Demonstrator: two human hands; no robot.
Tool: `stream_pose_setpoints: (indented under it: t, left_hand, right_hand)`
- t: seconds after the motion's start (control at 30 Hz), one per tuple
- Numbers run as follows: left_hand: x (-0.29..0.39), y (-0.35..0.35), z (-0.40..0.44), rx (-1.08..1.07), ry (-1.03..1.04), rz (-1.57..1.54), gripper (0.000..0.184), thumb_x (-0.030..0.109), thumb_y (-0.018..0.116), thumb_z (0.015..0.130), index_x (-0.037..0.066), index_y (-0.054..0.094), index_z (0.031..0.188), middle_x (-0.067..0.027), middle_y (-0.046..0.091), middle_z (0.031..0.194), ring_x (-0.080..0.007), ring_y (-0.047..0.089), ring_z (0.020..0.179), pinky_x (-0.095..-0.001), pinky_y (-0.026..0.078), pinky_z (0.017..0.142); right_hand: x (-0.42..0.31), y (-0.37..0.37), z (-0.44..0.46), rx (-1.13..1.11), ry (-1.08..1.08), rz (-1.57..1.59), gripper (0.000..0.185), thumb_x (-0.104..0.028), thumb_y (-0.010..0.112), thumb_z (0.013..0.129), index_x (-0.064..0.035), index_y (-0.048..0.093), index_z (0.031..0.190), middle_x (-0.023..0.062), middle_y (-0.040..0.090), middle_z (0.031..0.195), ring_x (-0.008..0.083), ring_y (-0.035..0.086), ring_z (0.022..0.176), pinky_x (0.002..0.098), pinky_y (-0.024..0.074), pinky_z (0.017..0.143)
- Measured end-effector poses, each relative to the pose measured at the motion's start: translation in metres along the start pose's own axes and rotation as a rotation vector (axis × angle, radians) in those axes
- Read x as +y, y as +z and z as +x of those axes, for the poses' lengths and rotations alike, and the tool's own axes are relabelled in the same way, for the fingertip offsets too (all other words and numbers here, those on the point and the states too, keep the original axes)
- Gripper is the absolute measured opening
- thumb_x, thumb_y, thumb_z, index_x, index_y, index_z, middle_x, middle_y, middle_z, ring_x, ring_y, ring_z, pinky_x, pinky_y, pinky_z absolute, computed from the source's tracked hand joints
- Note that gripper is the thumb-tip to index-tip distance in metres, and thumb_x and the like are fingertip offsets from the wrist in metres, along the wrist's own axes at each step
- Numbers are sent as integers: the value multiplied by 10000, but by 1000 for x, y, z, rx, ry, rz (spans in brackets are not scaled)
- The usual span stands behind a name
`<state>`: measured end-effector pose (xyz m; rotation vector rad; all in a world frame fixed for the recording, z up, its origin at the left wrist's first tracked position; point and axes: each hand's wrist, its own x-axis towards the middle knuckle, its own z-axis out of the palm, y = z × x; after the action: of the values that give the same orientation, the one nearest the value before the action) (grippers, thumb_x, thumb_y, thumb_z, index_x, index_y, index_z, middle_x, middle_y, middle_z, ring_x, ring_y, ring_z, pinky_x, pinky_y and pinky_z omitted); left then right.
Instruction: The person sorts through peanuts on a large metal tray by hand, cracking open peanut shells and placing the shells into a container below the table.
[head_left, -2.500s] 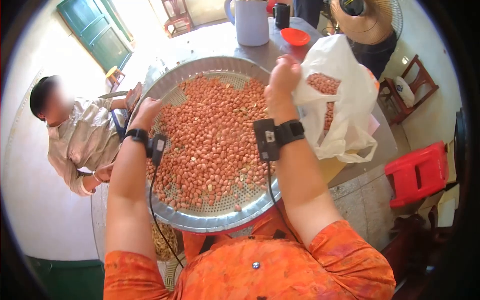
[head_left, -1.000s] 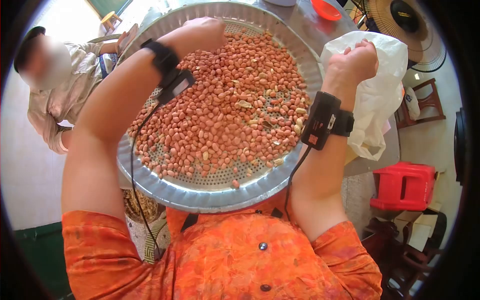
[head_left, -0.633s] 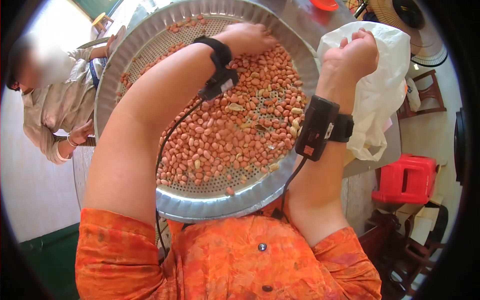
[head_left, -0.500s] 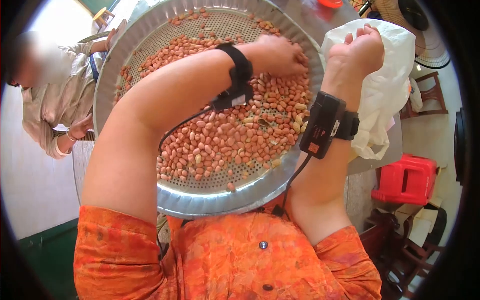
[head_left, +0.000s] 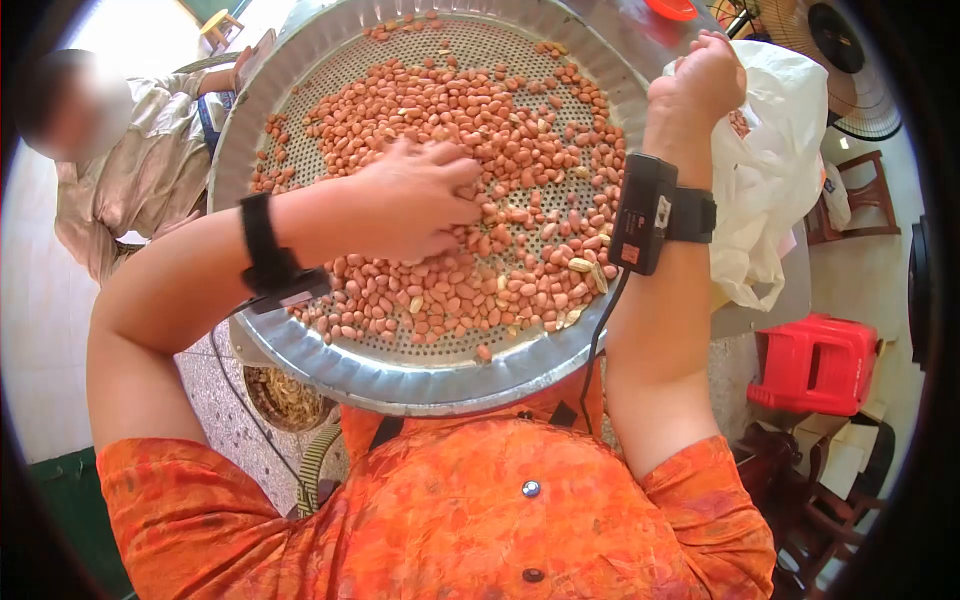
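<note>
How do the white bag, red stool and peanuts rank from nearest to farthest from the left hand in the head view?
1. Peanuts: all around the left hand, inside the pan.
2. White bag: on the right, past the pan.
3. Red stool: lower right, farther off.

Single view: head-worn camera. Lens sits above the wearer's orange shirt [head_left: 450,500], which fills the bottom of the frame at close range; axis points forward and steeply down. Metal tray [head_left: 430,388] occupies mid-frame, near, seen from above, its far rim up at the top edge. Left hand [head_left: 420,195] falls near centre, right hand [head_left: 703,78] at upper right. Field very wide: dark curved border both sides, verticals leaning outward. Farther off: another person [head_left: 150,165] at left, fan [head_left: 840,60] at upper right, red stool [head_left: 815,365] at right.
</note>
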<state>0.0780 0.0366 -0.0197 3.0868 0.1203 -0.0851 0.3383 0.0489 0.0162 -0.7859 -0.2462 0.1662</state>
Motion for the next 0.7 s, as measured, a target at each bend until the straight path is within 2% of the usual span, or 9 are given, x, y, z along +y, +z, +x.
stream_pose_setpoints:
  t: [0.07, 0.1, 0.17, 0.23, 0.27, 0.33, 0.43, 0.57, 0.7]
  left_hand:
    - [-1, -15, -16, -163, -240, -17, 268, 272, 595, 694, 100, 591, 900, -81, 453, 1017, -253, 394, 1024, -417, 391, 761]
    - [-1, -21, -18, -160, -237, -16, 268, 272, 595, 694, 100, 591, 900, -81, 453, 1017, -253, 394, 1024, -417, 391, 761]
    - [-4, -33, -19, -418, -566, 103, 253, 248, 597, 695, 88, 582, 891, -99, 468, 1031, -290, 456, 975, -390, 419, 738]
    - [-17, -42, -9, -477, -611, 130, 233, 219, 592, 698, 75, 567, 879, -124, 503, 988, -308, 525, 865, -394, 438, 702]
    - [-25, -44, -3, -395, -657, 163, 225, 207, 584, 700, 69, 561, 876, -127, 517, 948, -308, 539, 828, -400, 440, 688]
    - [-38, -42, 12, -218, -701, 111, 213, 188, 570, 701, 65, 554, 874, -129, 538, 876, -298, 555, 791, -403, 445, 670]
    - [-35, -19, 44, 121, -511, -107, 182, 153, 547, 707, 69, 558, 868, -123, 553, 816, -285, 558, 812, -387, 449, 668]
    - [-38, -2, 72, 25, -461, -39, 164, 72, 527, 690, 36, 567, 844, -146, 578, 819, -294, 565, 801, -382, 454, 656]
    - [-58, -6, 51, -39, -657, -69, 126, 48, 545, 672, 17, 574, 790, -150, 590, 791, -301, 575, 767, -380, 461, 631]
  right_hand:
    - [8, 1, 1, -14, 14, -31, 73, -8, 472, 665, 14, 479, 735, 66, 509, 741, 137, 496, 657, 235, 408, 625]
    - [14, 0, 4, -13, 10, -31, 73, -8, 472, 665, 14, 479, 735, 66, 509, 741, 137, 496, 657, 235, 408, 625]
    - [28, -5, 9, -257, 140, -276, 83, -94, 558, 689, -59, 554, 764, 17, 538, 707, 95, 494, 612, 247, 380, 487]
    - [35, -10, 3, -702, 295, -468, 179, -152, 605, 686, -87, 568, 848, 19, 556, 750, 92, 510, 648, 249, 396, 499]
    - [34, -10, -1, -703, 294, -465, 179, -152, 605, 686, -87, 568, 848, 19, 556, 750, 92, 510, 648, 249, 396, 499]
    - [24, -6, -23, -1250, 390, -1049, 265, -187, 631, 674, -94, 564, 913, 20, 559, 778, 96, 523, 695, 263, 422, 512]
    - [33, -12, -34, -1421, 434, -1248, 308, -177, 649, 667, -72, 551, 940, 20, 557, 794, 108, 529, 709, 274, 453, 528]
    - [48, -15, -48, -1504, 391, -1300, 259, -139, 647, 669, -48, 556, 895, 26, 565, 778, 129, 545, 714, 280, 476, 542]
    - [55, -9, -71, -1499, 346, -1262, 146, -106, 643, 661, -42, 592, 781, 57, 592, 718, 157, 576, 716, 291, 475, 570]
